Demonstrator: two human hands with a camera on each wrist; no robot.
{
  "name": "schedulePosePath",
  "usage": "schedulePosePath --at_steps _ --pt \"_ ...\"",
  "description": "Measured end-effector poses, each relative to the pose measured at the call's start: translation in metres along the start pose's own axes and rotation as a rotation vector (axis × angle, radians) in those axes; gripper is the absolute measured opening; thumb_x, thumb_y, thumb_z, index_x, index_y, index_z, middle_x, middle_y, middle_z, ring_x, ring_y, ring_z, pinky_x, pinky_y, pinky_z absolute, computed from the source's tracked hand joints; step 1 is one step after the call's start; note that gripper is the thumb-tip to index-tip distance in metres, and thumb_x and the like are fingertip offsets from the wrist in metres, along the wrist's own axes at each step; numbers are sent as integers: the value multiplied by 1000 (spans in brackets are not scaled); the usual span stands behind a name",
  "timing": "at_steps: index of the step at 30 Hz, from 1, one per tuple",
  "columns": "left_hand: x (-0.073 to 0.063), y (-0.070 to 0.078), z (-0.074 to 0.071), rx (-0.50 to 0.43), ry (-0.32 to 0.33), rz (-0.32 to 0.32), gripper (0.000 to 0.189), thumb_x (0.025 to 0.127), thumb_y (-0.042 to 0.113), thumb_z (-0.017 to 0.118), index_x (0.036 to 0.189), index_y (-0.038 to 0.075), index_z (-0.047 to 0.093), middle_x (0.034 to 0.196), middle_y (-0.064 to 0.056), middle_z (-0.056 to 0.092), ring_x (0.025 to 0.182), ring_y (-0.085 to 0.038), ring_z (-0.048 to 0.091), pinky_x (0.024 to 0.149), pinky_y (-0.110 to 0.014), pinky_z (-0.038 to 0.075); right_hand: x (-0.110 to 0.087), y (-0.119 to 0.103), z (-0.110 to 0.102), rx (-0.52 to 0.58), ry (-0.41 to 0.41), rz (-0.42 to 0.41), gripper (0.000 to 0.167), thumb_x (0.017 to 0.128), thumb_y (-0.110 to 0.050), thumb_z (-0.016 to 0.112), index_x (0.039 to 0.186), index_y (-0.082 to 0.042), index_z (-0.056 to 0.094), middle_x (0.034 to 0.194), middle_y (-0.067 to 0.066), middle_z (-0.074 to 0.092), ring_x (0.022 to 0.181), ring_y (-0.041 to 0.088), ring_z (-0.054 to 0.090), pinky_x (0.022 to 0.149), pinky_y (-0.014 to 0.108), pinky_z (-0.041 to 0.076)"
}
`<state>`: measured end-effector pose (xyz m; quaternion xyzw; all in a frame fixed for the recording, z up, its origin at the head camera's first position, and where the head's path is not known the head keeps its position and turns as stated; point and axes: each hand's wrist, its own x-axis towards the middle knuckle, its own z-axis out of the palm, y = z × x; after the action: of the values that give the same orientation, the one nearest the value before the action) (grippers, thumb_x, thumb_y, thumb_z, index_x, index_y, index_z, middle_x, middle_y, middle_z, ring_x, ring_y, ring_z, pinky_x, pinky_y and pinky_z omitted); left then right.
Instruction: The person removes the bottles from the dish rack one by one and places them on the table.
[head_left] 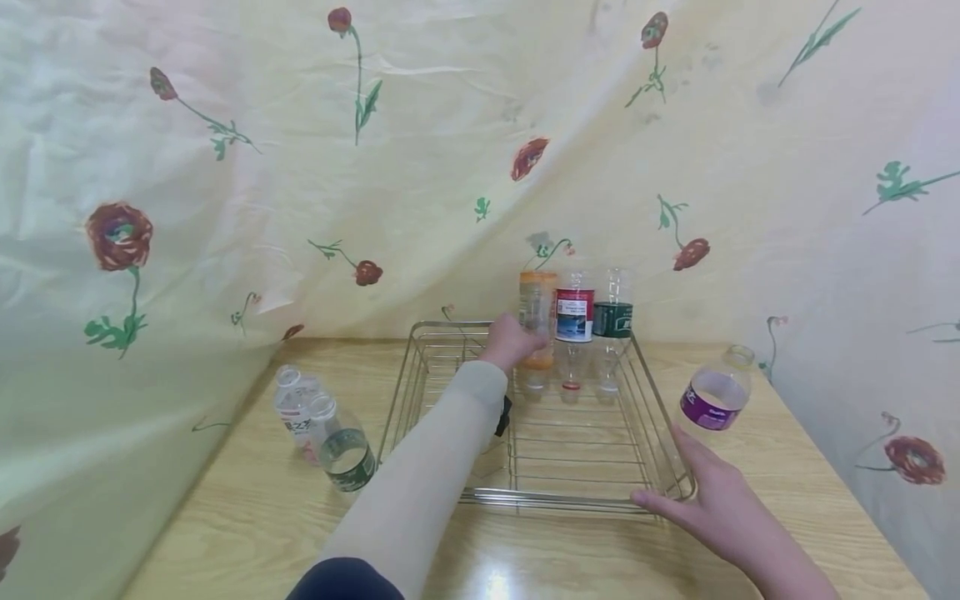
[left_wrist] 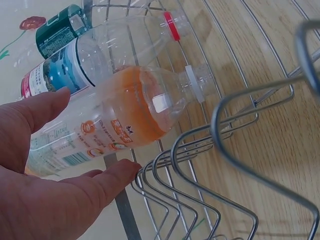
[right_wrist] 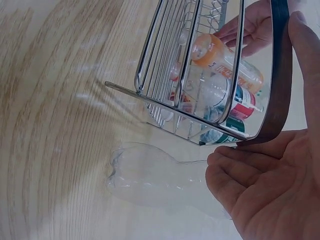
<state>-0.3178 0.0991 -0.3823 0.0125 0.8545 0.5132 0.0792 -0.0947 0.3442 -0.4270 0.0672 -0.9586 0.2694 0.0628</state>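
The left hand [head_left: 512, 340], fingers loose, is around the upside-down orange-labelled bottle [head_left: 536, 310] in the wire basket [head_left: 551, 499], so go slowly (it could tip) and steady the corner with the spread right hand [head_left: 708, 496].

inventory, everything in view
wooden table: 1, tan, foreground
wire rack: 1, silver, on table
orange bottle: 1, orange, in rack
red-label bottle: 1, clear, in rack
green-label bottles: 2, clear, in rack and table left
pale-label bottle: 1, clear, table left
purple-label bottle: 1, clear, table right
floral sheet: 1, cream, behind
left sleeve: 1, cream, over rack
unidentified object: 1, black, beside sleeve
left hand: 1, bare, at orange bottle
right hand: 1, bare, rack's right corner
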Motion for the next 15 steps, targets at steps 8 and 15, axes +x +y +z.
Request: schedulePosePath --at_steps 8,15 --pt "6 -3 3 -10 -16 -40 46 87 20 82 123 2 60 107 -9 65 94 -24 63 83 -37 57 1 0 0 -5 -13 13 117 79 -59 81 153 13 27 149 41 34 129 63 37 99 75 36" --pt "12 -6 7 14 -19 -51 44 86 22 82 120 2 61 104 -8 64 93 -24 63 81 -38 57 0 0 0 0 -6 9 118 78 -59 82 153 13 26 149 41 33 129 63 37 99 75 36"
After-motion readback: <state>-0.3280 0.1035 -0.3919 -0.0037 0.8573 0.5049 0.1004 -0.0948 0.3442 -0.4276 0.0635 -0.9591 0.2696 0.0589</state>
